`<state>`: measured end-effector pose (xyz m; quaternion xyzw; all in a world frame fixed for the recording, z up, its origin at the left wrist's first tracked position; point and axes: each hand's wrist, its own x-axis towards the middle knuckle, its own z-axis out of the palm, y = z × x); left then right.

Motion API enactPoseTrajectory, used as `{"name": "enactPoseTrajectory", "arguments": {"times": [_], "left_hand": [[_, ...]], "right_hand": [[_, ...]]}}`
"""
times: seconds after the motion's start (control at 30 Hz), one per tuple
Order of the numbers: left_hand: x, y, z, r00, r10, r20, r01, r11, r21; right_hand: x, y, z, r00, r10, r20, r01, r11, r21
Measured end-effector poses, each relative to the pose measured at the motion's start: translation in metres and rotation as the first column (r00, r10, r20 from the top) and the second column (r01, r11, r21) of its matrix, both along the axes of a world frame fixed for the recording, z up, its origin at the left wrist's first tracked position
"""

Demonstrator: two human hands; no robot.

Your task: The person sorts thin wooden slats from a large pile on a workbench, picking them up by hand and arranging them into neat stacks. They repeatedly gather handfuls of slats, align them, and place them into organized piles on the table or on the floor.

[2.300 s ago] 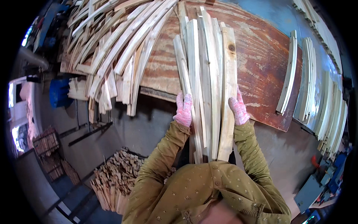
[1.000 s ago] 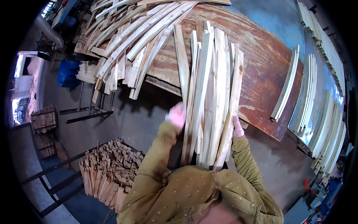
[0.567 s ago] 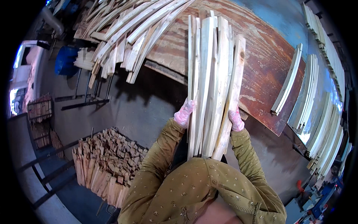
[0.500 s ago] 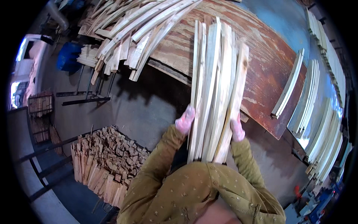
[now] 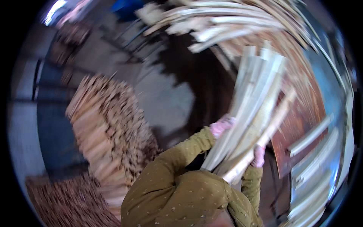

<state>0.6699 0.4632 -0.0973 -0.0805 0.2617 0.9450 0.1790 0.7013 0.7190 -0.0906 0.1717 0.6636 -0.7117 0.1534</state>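
Between my two hands I carry a bundle of pale wooden strips, its lower end close to my body and its upper end slanting up and right. My left hand, in a pink patterned glove, presses the bundle's left side. Against the right side, my right hand, gloved alike, grips the outermost strip. Most of the fingers are hidden behind the wood. Behind the bundle's upper part lies the brown plywood tabletop.
At left stands a dense stack of short wooden pieces, with another wood stack below it. Long strips overhang the table's far end. More pale strips lie at right. A blue object sits far back.
The view has swung left, so the table and loose strips appear farther right and more of the short-wood stacks shows. The bundle, still in both hands, now tilts to the right.
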Motion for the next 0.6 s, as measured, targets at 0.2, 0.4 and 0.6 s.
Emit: {"name": "enactPoseTrajectory", "arguments": {"times": [0.2,0.4,0.6], "left_hand": [[0.034,-0.051,0.091,0.904,0.425,-0.049,-0.427,0.890,-0.157],[0.125,-0.092,0.188,0.557,0.818,-0.144,-0.825,0.524,-0.212],[0.288,-0.074,0.245,0.053,0.998,-0.022,-0.979,0.048,-0.200]], "right_hand": [[-0.045,-0.032,0.068,0.878,0.377,-0.297,-0.415,0.907,-0.077],[-0.127,-0.131,0.135,0.249,0.926,-0.285,-0.646,0.378,0.663],[0.005,-0.304,0.269,-0.201,0.908,-0.368,-0.980,-0.179,0.092]]}}
